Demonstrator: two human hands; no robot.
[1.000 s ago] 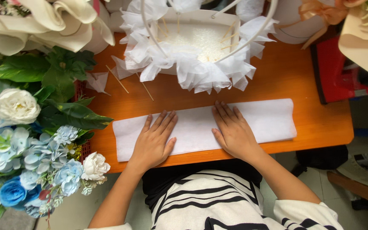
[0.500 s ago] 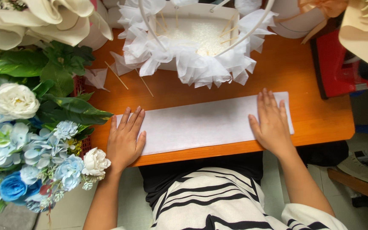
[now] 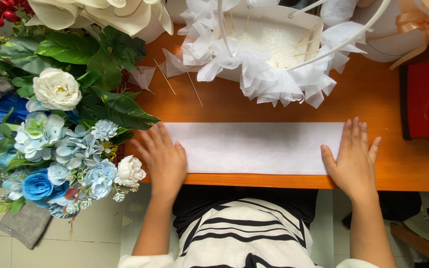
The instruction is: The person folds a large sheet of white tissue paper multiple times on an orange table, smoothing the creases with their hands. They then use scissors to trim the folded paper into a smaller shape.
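Observation:
A long white sheet of thin paper (image 3: 254, 147) lies flat along the near edge of an orange wooden table (image 3: 373, 104). My left hand (image 3: 162, 159) rests palm down on the sheet's left end, fingers spread. At the right end my right hand (image 3: 353, 159) presses flat, fingers together and pointing away from me. Neither hand grips anything. Behind the sheet stands a white basket (image 3: 269, 44) ruffled with white tissue, with thin wooden sticks in it.
Artificial flowers, blue and white with green leaves (image 3: 50, 119), crowd the left side. Two wooden skewers (image 3: 194, 89) and a tissue piece (image 3: 142, 77) lie on the table. A red box (image 3: 423, 99) sits at the right edge. White hoop handles (image 3: 343, 42) arch over the basket.
Both hands have slid outward from the sheet's middle to its two ends, flattening it. The sheet now lies straighter along the table edge.

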